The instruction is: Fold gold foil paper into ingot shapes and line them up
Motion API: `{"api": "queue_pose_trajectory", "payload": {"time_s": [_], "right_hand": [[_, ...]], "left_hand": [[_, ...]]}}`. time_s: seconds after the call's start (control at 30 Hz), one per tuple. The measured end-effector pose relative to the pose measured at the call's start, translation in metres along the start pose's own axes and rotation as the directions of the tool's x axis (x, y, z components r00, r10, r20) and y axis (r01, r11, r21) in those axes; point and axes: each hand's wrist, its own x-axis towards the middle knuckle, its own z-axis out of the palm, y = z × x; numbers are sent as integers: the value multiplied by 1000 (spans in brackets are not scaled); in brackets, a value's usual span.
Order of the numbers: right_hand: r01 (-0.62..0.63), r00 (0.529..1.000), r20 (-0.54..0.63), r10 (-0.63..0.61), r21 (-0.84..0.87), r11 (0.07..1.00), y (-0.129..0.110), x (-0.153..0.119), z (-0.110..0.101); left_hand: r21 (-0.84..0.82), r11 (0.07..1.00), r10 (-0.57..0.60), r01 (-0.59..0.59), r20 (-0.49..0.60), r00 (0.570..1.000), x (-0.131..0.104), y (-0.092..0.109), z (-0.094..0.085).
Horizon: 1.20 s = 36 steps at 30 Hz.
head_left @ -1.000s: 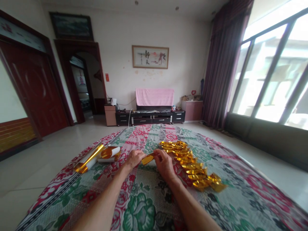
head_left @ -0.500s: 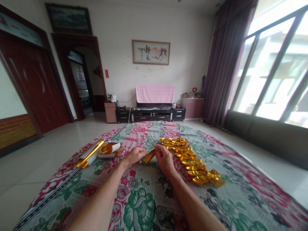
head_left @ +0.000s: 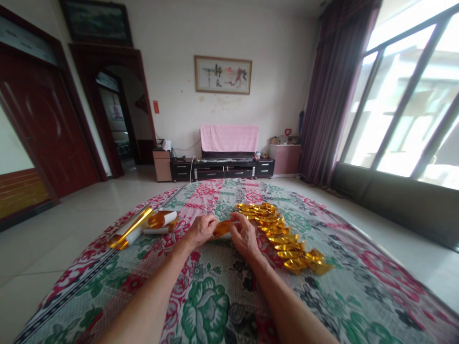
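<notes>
A small piece of gold foil paper [head_left: 222, 229] spans the gap between my two hands, just above the patterned tablecloth. My left hand [head_left: 202, 229] pinches its left end, and my right hand [head_left: 244, 231] grips the right end. The fingertips partly cover both ends. Right of my right hand lies a row of folded gold foil ingots [head_left: 283, 239], overlapping one another toward the near right. On the left, curled gold foil sheets with white backs [head_left: 131, 229] rest near the cloth's edge.
The round table is covered by a flowered cloth [head_left: 206, 306] in green, red and grey. Beyond it stands a low black cabinet [head_left: 229, 171] with a pink cloth [head_left: 229, 137] draped over something on it. Tiled floor surrounds the table; a window [head_left: 405, 105] is at right.
The foil piece between my hands has turned from a slant to nearly level. My hands stay close together on it. The whole view has shifted slightly.
</notes>
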Motion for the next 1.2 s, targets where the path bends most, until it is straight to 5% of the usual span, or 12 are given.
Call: {"api": "queue_pose_trajectory", "payload": {"time_s": [0.23,0.53,0.77,0.93,1.2], "right_hand": [[38,993,112,-34,-30,999,3,-2,1],[142,952,275,-138,4,990,-11,0,-7],[52,991,118,-59,58,997,1,2,-3],[-14,1000,17,12,118,993,10,5,-3],[-38,999,30,33,157,987,15,5,-2]], "left_hand": [[-62,993,-103,100,-50,993,1,-12,1],[70,995,80,-69,-160,984,4,-9,-2],[-142,990,-30,-1,-216,976,3,-16,0],[-327,944,-88,47,-109,990,2,-18,1],[-322,946,-41,43,13,999,1,-9,4]]}}
